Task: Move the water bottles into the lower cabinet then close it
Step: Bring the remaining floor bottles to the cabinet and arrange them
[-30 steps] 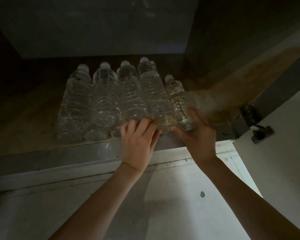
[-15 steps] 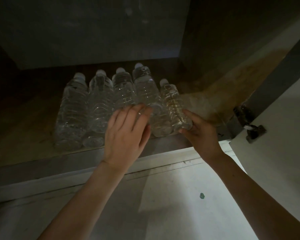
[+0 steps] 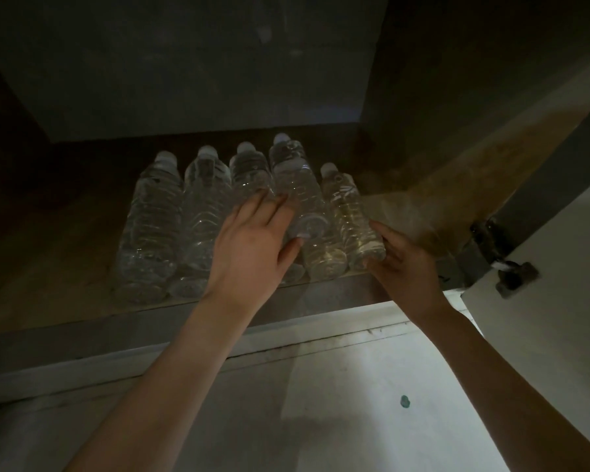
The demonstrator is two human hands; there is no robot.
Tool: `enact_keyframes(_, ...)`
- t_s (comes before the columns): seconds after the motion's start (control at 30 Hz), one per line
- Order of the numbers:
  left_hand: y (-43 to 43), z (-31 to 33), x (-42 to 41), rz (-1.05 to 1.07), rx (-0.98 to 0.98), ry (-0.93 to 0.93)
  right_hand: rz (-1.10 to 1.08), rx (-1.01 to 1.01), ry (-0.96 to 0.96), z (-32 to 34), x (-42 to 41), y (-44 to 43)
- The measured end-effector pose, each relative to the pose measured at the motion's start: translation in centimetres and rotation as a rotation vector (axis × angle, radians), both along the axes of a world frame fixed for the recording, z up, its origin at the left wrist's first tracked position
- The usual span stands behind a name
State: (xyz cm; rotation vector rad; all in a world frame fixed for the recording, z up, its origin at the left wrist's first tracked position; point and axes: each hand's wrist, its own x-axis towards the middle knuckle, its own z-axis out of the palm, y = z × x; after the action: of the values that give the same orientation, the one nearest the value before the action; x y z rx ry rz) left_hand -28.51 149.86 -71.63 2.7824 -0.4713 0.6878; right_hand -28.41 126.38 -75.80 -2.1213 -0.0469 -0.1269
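Cabinet floor (image 3: 65,233) is holding water bottles (image 3: 150,216). Left hand (image 3: 249,247) is lying flat on the middle bottle (image 3: 249,172); right hand (image 3: 406,270) is pressing straight fingers against the smallest bottle (image 3: 348,212).

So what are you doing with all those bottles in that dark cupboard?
A person is tidying water bottles inside the lower cabinet. Five caps show, packed side by side near the front edge. The left hand lies flat on the middle of the row, and the right hand rests against the small bottle at the right end. The cabinet door is open, so closing it is left to do.
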Motion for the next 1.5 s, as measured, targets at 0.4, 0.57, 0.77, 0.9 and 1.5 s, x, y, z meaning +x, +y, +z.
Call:
enact_keyframes(0.4,5.8,1.0,-1.1,-0.005,-0.037,0.095,0.269,-0.197,-0.141,5.1,2.7,6.0)
enact_keyframes(0.57,5.7,0.9,-1.3,-0.029,-0.092,0.095,0.242,-0.139,-0.141,5.0,2.8,6.7)
enact_keyframes(0.77,5.2,0.4,-1.5,-0.022,-0.121,0.054,0.257,-0.143,-0.164,4.9,2.2,6.5)
enact_keyframes(0.9,5.1,0.4,-1.7,-0.007,-0.115,0.061,0.271,-0.161,-0.188,4.8,1.2,6.1)
enact_keyframes(1.5,10.2,1.3,-3.6,0.068,-0.061,0.097,0.353,-0.391,-0.284,6.2,-0.1,9.9)
